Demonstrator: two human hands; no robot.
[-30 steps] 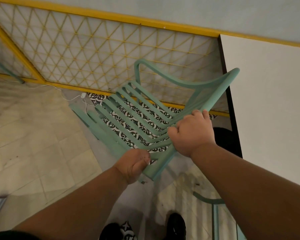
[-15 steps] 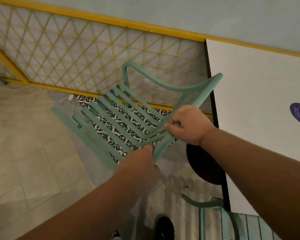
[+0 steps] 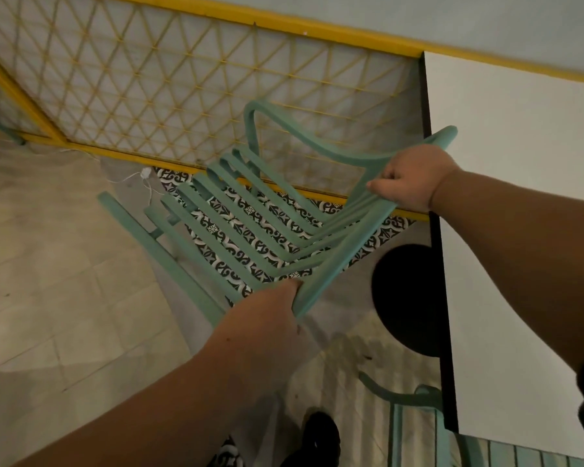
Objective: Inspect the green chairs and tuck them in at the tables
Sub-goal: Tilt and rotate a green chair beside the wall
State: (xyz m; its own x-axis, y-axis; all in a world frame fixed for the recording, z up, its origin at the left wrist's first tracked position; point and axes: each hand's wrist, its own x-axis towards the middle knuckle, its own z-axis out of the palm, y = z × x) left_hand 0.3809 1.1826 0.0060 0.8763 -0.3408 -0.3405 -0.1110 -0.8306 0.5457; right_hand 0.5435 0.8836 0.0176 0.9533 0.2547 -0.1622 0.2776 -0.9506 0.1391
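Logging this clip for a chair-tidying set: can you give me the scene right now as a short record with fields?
held chair: green, slatted, tilted
left grip: hand curled round the chair's near edge
right grip: hand curled round its upper rail
table: white top, right of held chair
second chair: green, partly under the table
backdrop: yellow lattice panel

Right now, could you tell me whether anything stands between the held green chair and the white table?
Nothing visible does; the green chair is right at the white table's edge. Only the black base lies beneath.
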